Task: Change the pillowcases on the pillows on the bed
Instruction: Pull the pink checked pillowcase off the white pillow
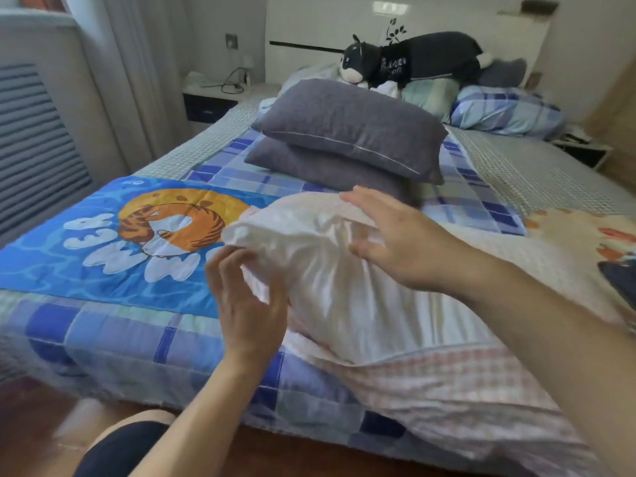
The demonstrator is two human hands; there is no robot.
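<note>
In the head view, both hands were blurred, so finger contact was hard to judge. The white pillow (344,270) lay on the near edge of the bed (537,173), its near end hidden inside a pink checked pillowcase (447,390) whose lower right part ran out of view. The pillow's bare end pointed far-left, its long axis running from near-right to far-left. The left hand (247,304), fingers loosely spread, touched the pillow's left corner; whether it pinched the cloth could not be told. The right hand (395,242) rested over the top with straight, spread fingers. Farther off, two grey pillows (347,132) lay stacked on a blue checked quilt (113,339), with a tiger-print blanket (103,235) at left and a dark plush toy (413,60) by the headboard.
</note>
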